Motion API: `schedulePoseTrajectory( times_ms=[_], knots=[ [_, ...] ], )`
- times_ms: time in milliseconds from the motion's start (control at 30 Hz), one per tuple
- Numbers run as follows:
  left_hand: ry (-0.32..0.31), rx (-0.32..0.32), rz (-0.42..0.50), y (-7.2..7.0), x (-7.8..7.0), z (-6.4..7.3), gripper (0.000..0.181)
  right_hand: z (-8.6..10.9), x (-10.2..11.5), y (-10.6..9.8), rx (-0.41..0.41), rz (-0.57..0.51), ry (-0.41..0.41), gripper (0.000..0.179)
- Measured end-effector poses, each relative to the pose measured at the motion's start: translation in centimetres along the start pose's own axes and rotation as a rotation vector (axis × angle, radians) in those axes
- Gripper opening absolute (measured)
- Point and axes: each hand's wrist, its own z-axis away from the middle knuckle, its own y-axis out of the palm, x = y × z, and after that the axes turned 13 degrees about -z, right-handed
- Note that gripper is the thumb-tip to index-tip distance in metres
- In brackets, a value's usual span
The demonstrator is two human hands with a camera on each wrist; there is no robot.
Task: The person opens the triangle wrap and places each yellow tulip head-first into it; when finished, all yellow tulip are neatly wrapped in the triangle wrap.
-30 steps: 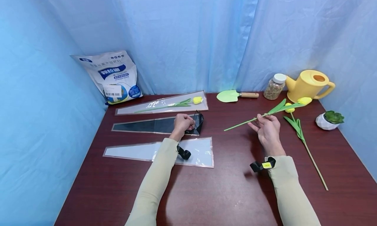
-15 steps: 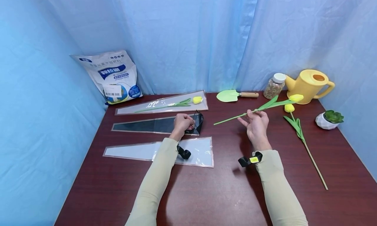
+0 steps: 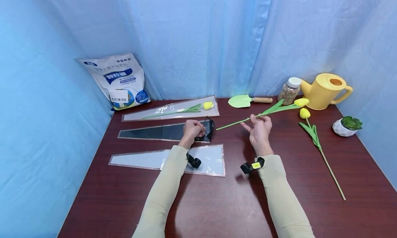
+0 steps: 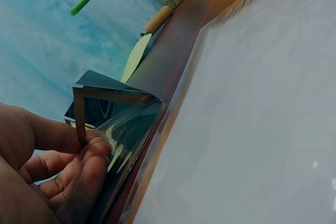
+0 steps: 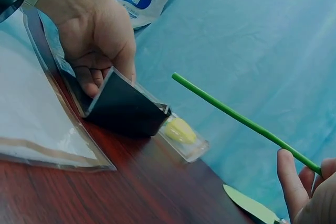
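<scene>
My left hand (image 3: 193,130) pinches the clear film at the wide end of a black flower sleeve (image 3: 149,132), whose mouth gapes in the right wrist view. My right hand (image 3: 260,129) holds a yellow tulip (image 3: 273,110) by its green stem, raised over the table with the bloom pointing right. The bare stem end (image 5: 210,100) points toward the sleeve's mouth, a short distance from it. Behind lies a white sleeve (image 3: 133,117) with another yellow tulip (image 3: 207,105) inside. In front, a second white sleeve (image 3: 136,158) lies flat, partly under the left forearm.
A third tulip (image 3: 324,158) lies on the right of the table. Along the back stand a fertilizer bag (image 3: 118,81), a green trowel (image 3: 240,101), a jar of granules (image 3: 288,93) and a yellow watering can (image 3: 322,91). A potted succulent (image 3: 345,127) sits at the right edge.
My right hand has carried the tulip leftward, bringing its stem end close to the black sleeve. The left hand keeps its pinch on the sleeve in the same place.
</scene>
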Motion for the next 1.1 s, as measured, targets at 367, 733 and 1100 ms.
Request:
schedulePoseTrajectory(
  times_ms=[367, 733, 1100],
  knots=[
    [-0.001, 0.021, 0.012, -0.1, -0.1, 0.1, 0.009, -0.5, -2.1, 0.9, -0.014, 0.018, -0.058, 0.023],
    [0.003, 0.007, 0.03, 0.0, -0.1, 0.3, 0.011, -0.9, -3.2, 1.5, -0.01, 0.077, -0.143, 0.023],
    [0.031, -0.026, -0.017, 0.2, -0.5, 0.5, 0.008, -0.7, -3.4, 1.6, -0.016, 0.155, -0.22, 0.024]
  ],
)
